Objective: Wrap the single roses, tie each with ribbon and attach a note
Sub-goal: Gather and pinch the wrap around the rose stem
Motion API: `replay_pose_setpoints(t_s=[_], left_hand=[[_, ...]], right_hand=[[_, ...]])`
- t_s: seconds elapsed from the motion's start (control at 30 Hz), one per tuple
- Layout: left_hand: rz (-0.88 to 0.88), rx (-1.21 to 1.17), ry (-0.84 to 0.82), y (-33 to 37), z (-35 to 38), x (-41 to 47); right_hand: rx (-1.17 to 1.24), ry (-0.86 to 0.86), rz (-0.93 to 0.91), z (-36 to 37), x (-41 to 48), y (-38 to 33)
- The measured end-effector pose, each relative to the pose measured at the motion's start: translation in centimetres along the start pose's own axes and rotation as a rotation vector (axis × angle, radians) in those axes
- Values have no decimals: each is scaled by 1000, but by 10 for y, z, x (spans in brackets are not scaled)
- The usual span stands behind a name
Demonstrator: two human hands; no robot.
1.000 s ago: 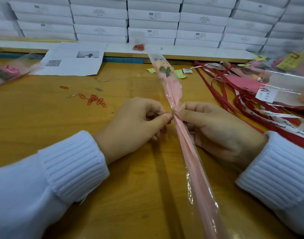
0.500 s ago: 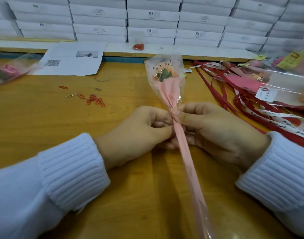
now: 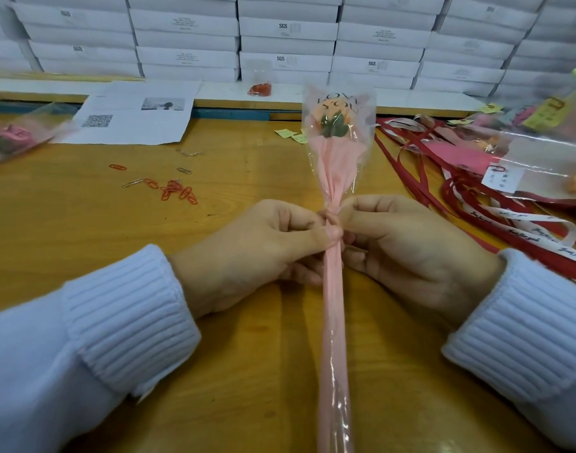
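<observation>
Peach rose wrapped in pink paper and a clear crinkly cellophane sleeve is stretching straight away from the person across the yellow wooden table, bloom at the far end, its long thin tail coming back between the two white-sleeved arms. Both hands are meeting at the neck just under the bloom. The left hand is pinching the gathered sleeve between thumb and forefinger, with the other fingers curling underneath. The right hand is pinching the same spot from the other side, its fingers curling in behind the stem. I am judging the whole thing to be very light and awkward rather than heavy. The film is looking slick and springy, likely to unfurl if the pinch slackens, and the bloom is looking soft and easy to crush. That tight neck is looking like the safest place to hold, and it is where a ribbon ought to be going. To the right, well apart from the hands, red ribbons are lying in a tangle beside finished wrapped roses, and orange paper clips are lying scattered to the left.
</observation>
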State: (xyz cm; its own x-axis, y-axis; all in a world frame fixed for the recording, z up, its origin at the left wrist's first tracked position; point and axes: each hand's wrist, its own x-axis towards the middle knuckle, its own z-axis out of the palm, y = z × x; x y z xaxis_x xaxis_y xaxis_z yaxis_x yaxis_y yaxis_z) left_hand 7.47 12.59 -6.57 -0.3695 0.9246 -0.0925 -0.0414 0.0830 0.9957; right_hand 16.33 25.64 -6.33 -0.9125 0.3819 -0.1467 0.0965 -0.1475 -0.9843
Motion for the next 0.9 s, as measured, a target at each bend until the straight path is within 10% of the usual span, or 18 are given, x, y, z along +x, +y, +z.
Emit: replay_pose_setpoints(t_s=[0.47,0.77,0.9], left_hand=[[-70,-248,88,0,-3,3],[-92,-191,225,1,-7,6],[-75,-180,234,0,-4,5]], right_hand=[[-145,9,-14,-2,0,-2],[-1620,484,-23,-56,19,-26],[-1730,408,185,-59,23,-21]])
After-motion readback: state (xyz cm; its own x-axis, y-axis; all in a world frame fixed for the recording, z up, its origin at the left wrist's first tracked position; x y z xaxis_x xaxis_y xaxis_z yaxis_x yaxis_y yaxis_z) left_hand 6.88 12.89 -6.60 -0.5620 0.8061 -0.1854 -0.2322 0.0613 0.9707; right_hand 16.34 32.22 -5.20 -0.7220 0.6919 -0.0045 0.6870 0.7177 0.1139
